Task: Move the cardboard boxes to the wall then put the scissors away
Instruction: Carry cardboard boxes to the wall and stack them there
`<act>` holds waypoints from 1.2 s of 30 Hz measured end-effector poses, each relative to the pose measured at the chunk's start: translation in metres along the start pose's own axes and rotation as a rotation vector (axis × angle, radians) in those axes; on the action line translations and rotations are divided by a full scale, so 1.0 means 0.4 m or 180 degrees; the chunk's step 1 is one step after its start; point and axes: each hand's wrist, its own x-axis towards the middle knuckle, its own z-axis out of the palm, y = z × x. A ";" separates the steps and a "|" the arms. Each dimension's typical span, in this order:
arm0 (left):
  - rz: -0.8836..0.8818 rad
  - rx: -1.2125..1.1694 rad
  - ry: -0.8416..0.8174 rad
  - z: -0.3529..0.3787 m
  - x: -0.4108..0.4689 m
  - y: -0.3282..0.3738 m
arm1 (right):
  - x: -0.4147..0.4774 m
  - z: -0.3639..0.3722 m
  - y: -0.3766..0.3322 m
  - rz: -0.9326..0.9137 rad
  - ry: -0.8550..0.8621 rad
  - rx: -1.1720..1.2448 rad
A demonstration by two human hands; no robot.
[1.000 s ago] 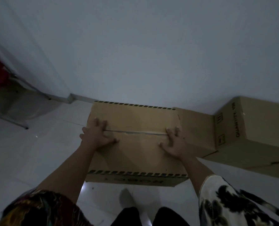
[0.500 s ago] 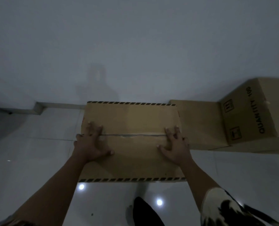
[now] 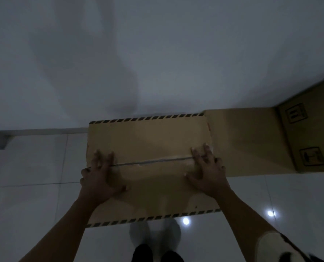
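A brown cardboard box (image 3: 149, 140) with black-striped edges sits on the floor, its far edge against the white wall (image 3: 157, 53). My left hand (image 3: 100, 178) lies flat with spread fingers on the left of its taped top seam. My right hand (image 3: 207, 173) presses flat on the right end of the seam. A second cardboard box (image 3: 246, 142) stands directly to its right by the wall, and a taller box (image 3: 312, 133) with printed handling symbols stands further right. No scissors are in view.
A glossy white tiled floor (image 3: 34, 186) stretches to the left and in front of the boxes, with ceiling light reflections. A low skirting (image 3: 44, 131) runs along the wall on the left. My feet (image 3: 155, 235) stand just behind the box.
The view has turned to face the wall squarely and moved closer. The striped box now lies parallel to the wall, with both hands still flat on its top.
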 end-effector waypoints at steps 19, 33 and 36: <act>0.0192 0.0089 0.0010 0.251 0.327 -0.092 | 0.261 0.213 0.088 0.0016 -0.0236 -0.0158; 0.0099 0.0063 -0.0063 0.347 0.397 -0.133 | 0.356 0.310 0.140 -0.0041 -0.0468 -0.0095; 0.0130 0.0167 -0.0030 0.360 0.413 -0.143 | 0.370 0.345 0.143 -0.0077 -0.0525 -0.0065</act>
